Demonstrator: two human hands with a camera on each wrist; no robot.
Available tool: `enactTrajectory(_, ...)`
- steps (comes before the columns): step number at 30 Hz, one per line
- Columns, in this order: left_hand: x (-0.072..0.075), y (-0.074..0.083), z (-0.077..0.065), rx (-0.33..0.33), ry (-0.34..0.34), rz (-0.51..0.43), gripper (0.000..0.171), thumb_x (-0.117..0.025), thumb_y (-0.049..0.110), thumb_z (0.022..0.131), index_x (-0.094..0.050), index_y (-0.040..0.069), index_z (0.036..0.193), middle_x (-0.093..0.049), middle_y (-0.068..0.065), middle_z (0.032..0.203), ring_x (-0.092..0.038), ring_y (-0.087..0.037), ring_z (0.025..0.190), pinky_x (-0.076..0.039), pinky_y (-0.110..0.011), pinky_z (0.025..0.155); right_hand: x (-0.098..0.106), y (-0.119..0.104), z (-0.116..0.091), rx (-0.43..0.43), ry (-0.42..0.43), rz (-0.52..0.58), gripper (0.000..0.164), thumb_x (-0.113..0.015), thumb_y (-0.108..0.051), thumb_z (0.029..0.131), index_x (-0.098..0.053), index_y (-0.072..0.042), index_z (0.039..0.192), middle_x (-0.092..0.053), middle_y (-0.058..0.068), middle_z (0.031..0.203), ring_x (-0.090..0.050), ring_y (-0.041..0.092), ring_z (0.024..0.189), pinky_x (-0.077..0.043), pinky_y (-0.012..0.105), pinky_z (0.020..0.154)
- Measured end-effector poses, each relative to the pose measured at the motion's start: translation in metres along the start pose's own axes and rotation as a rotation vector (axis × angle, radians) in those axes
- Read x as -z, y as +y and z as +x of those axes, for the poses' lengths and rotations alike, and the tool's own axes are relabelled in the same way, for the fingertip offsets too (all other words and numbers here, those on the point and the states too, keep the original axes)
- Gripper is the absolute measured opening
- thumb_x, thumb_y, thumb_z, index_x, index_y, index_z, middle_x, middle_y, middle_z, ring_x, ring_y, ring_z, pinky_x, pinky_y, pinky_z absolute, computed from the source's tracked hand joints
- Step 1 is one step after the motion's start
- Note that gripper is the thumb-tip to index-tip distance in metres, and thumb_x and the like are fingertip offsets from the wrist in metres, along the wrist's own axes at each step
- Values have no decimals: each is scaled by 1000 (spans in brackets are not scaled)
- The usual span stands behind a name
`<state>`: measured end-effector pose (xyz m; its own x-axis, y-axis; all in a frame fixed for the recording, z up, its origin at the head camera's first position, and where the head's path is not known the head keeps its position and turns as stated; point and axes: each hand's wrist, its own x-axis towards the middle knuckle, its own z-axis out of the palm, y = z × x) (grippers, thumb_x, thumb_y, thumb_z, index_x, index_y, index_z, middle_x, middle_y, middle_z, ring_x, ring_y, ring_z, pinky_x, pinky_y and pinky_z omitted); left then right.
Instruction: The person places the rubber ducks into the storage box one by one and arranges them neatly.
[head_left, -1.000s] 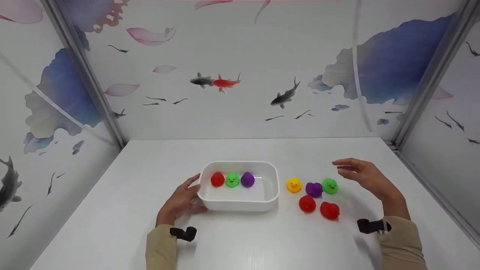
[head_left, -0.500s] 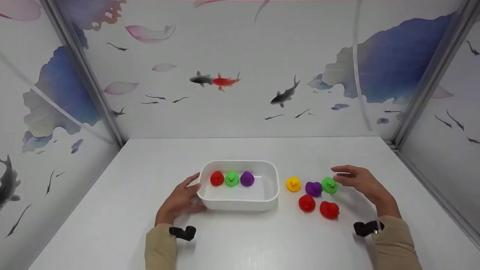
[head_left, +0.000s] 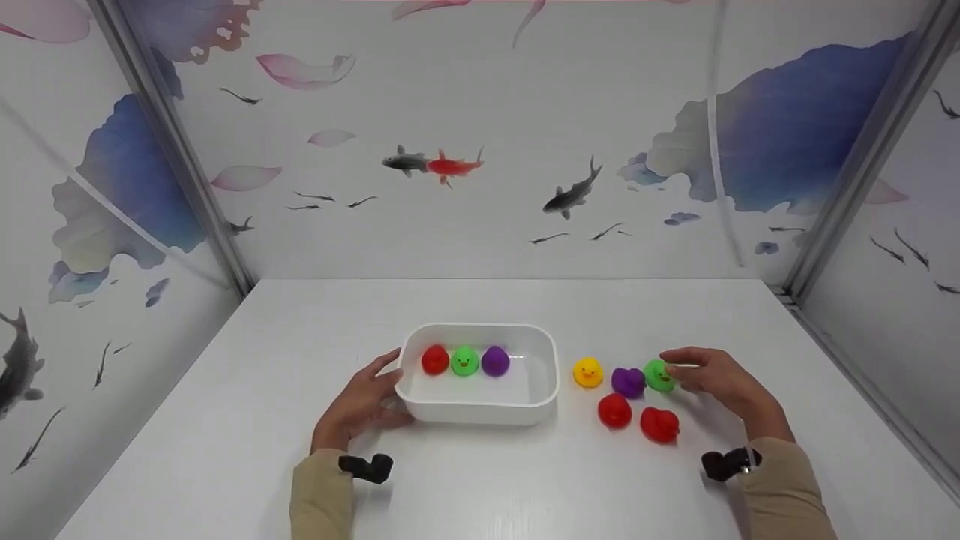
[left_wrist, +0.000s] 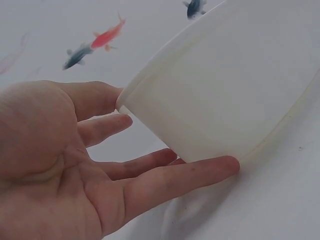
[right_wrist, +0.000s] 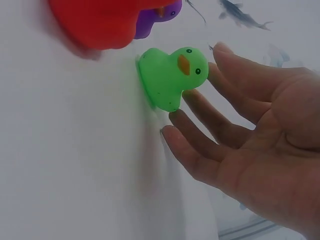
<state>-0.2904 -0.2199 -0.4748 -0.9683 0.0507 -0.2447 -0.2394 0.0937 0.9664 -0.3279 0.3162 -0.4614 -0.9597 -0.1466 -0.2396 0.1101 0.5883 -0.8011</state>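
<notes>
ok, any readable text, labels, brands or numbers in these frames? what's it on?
None: no words, numbers or brand marks show in any view.
White tub: plain walls, no label.
Green duck by the right hand, and the other ducks: only painted eyes and beaks.
Wall panels: printed fish and petals, no writing.
Left hand rests on the tub; nothing printed near it.

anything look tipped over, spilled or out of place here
Nothing stands out. Three ducks sit in a row inside the white tub, upright as far as the head view shows, and five more stand loosely grouped on the table. The left hand rests against the tub; the right hand is at the green duck.
</notes>
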Motion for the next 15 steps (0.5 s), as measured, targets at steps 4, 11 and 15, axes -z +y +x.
enactTrajectory(4,1,0,0,5,-1,-10,56,-56,29,102,-38,28,155,-47,-18,153,-59,-38,129,-60,-50,89,-2,0,1,-25,4,-14,58,-64,-37,97,-51,-7,145,-50,21,146,-52,36,129,-46,53,110)
enactTrajectory(11,2,-2,1,-23,-5,-53,55,-55,23,103,-37,23,155,-48,-22,151,-58,-40,129,-61,-53,86,-1,0,2,11,4,-24,59,-67,-33,95,-51,-3,144,-58,20,139,-59,30,122,-51,45,105)
enactTrajectory(15,1,-2,2,-14,-6,-36,55,-55,23,103,-38,24,155,-49,-21,151,-59,-39,128,-61,-52,87,-3,0,2,1,1,-52,60,-67,-34,95,-51,-4,144,-52,23,144,-55,33,125,-50,47,105)
